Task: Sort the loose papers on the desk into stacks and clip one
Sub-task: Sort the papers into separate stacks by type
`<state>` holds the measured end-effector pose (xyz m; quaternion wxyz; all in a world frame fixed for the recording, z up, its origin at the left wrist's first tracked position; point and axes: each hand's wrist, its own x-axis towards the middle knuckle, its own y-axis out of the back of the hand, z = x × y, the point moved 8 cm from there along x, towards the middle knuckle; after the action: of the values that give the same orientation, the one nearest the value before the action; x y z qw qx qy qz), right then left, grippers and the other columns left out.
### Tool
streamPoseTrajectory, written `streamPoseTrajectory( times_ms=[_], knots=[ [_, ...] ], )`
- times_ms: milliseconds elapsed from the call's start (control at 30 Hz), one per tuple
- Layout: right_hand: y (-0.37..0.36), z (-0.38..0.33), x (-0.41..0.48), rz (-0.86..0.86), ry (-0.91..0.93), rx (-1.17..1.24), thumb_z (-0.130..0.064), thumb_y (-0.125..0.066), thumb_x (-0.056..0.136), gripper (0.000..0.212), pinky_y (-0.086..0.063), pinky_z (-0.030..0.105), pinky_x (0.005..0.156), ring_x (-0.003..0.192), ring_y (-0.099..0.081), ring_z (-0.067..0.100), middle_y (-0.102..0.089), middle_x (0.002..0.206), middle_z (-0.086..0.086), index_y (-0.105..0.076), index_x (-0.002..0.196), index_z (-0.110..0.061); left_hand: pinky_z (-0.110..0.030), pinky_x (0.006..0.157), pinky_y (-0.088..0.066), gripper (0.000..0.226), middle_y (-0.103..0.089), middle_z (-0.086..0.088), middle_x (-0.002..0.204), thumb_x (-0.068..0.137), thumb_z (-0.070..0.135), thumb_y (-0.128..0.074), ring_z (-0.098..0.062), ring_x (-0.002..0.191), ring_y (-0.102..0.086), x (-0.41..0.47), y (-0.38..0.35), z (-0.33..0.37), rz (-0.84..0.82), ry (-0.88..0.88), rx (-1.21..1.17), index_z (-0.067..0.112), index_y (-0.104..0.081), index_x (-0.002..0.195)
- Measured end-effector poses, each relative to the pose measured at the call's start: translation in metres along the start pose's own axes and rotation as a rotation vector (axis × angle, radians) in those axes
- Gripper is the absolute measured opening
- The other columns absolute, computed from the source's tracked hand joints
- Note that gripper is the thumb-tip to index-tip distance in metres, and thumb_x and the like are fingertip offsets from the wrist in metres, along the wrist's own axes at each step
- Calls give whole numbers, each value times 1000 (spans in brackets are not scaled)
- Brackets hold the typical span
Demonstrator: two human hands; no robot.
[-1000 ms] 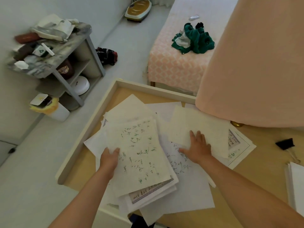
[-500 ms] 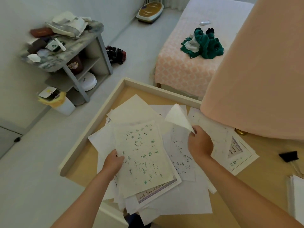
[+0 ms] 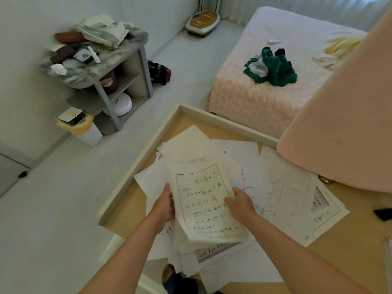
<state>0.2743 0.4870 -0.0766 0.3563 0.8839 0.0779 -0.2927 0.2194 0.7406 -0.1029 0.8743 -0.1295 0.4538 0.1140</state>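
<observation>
**Both hands grip one sheaf of papers over the desk**

Both hands are closed on the same sheaf of papers [image 3: 209, 202]: the left hand [image 3: 164, 205] grips its left edge and the right hand [image 3: 240, 205] holds its right edge, thumb on the top page and fingers hidden beneath. The top page carries a ruled border and lines of green handwriting, and the sheaf is tilted up a little from the pile under it.

More loose sheets [image 3: 290, 187] lie spread across the desk [image 3: 127, 204], overlapping each other; some are blank and some are printed or written on. They reach from the raised rim at the far left corner out to the right. A black clip [image 3: 384, 214] lies on the bare wood at the right edge of the view, apart from the papers. A large pink lampshade [image 3: 339, 124] stands over the far right of the desk.

Beyond the desk are a bed [image 3: 265, 98] with green clothes [image 3: 275, 68] on it, a cluttered grey shelf [image 3: 99, 60] and a small bin [image 3: 82, 128].
</observation>
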Motion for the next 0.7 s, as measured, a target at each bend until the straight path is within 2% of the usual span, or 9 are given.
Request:
streamPoseTrajectory(
  times_ms=[67, 133, 233, 367, 433, 500, 533, 600, 700],
  knots=[
    [-6, 3, -2, 32, -23, -50, -18, -53, 100, 45, -47, 34, 97, 119, -55, 26, -55, 138, 9, -43, 143, -12, -42, 84, -56, 42, -70, -5, 109, 96, 52, -51, -25, 100, -68, 4, 0, 0, -6, -7, 134, 15, -59, 116],
    [-12, 4, -2, 59, -52, -52, -16, -50, 101, 53, -43, 29, 95, 125, -50, 27, -48, 143, 10, -32, 150, -12, -40, 89, -55, 40, -64, -2, 117, 91, 33, -67, -21, 103, -64, 12, 4, 1, 44, -73, 267, 12, -50, 121],
    [-15, 1, -6, 124, -29, -91, -17, -57, 97, 62, -41, 34, 103, 130, -44, 26, -40, 146, 9, -27, 151, -15, -35, 86, -50, 38, -56, -1, 116, 92, 7, -62, -21, 104, -57, 15, 2, 9, 95, -176, 327, 15, -45, 124],
    [-4, 16, -18, 160, -86, -135, -26, -67, 89, 81, -34, 43, 113, 139, -30, 29, -26, 152, 9, -19, 153, -19, -35, 80, -57, 41, -62, 0, 114, 92, -5, -51, -20, 102, -61, 17, -7, 20, -13, -262, 345, 23, -50, 122],
    [8, 24, -25, 181, -84, -37, -29, -71, 85, 87, -34, 43, 113, 140, -30, 28, -25, 154, 7, -19, 154, -20, -38, 83, -58, 46, -66, 3, 114, 91, -5, -48, -17, 104, -63, 12, -12, 28, -71, -337, 379, 27, -53, 123],
    [21, 27, -34, 202, -46, 174, -29, -77, 82, 91, -35, 40, 112, 141, -31, 23, -29, 153, 0, -21, 154, -23, -31, 80, -56, 52, -66, 7, 113, 90, -10, -46, -12, 105, -62, -3, -20, 40, -119, -396, 359, 27, -54, 126],
    [28, 27, -38, 188, -31, 303, -27, -79, 81, 91, -38, 38, 108, 139, -35, 21, -34, 148, -3, -23, 153, -25, -30, 79, -55, 54, -66, 6, 113, 90, -12, -45, -12, 106, -63, -9, -23, 45, -140, -408, 344, 26, -54, 126],
    [37, 25, -43, 98, -17, 500, -23, -81, 80, 81, -44, 36, 102, 131, -49, 21, -47, 139, -5, -35, 147, -23, -38, 86, -56, 57, -67, 1, 117, 88, -15, -46, -18, 109, -64, -20, -31, 51, -200, -416, 317, 25, -55, 127],
    [52, 13, -56, 9, 63, 545, -9, -73, 86, 36, -54, 38, 96, 110, -67, 19, -71, 115, 1, -64, 120, -15, -45, 90, -56, 50, -69, 0, 118, 89, -8, -52, -22, 109, -66, -44, -54, 60, -248, -452, 299, 26, -56, 126]
  ],
)
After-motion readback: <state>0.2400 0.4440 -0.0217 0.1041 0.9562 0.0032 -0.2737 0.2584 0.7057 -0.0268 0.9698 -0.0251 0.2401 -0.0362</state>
